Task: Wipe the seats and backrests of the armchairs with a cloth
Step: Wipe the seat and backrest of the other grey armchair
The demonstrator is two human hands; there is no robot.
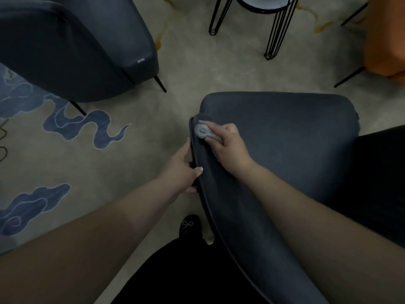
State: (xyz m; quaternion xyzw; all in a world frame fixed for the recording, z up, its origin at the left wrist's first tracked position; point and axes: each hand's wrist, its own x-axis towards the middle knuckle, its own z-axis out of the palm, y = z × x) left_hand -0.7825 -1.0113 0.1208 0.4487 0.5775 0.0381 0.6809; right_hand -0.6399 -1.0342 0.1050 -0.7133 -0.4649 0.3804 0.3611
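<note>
Cloth: small grey wad [202, 131], at about 12 o'clock from the viewer's feet, lying against the upper left edge of the near armchair's backrest.
Right hand: [225, 142] holds the wad, fingers curled over it and pressing it onto the upholstery; the thumb is hidden, so the exact pinch cannot be told.
Left hand: [185, 170] grips the backrest's outer rim just at 7 o'clock from the cloth, thumb on the inner face, fingers wrapped behind; it seems to steady the chair.
Near armchair: dark grey [285, 137], backrest running from 6 o'clock up to centre, seat spreading toward 2 o'clock.
Progress, near chair: wiping appears under way at the backrest's left end. No wet streak or colour change shows, so which parts are already wiped cannot be told. By my reading the seat and the rest of the backrest may remain.
Second armchair: same dark grey [72, 47], at 10 o'clock, well apart from both hands; no sign either way of wiping.
Orange chair: [385, 40] at 2 o'clock, partly cut off by the frame; untouched now.
Side table: black wire legs [274, 29] at 12 o'clock, beyond the near chair.
Floor: beige carpet with blue cloud pattern [76, 128], from 8 to 10 o'clock.
Person: dark clothing and a shoe [189, 226] at 6 o'clock, just beside the backrest.
Overall: task looks mid-course, with more than one chair likely left.
</note>
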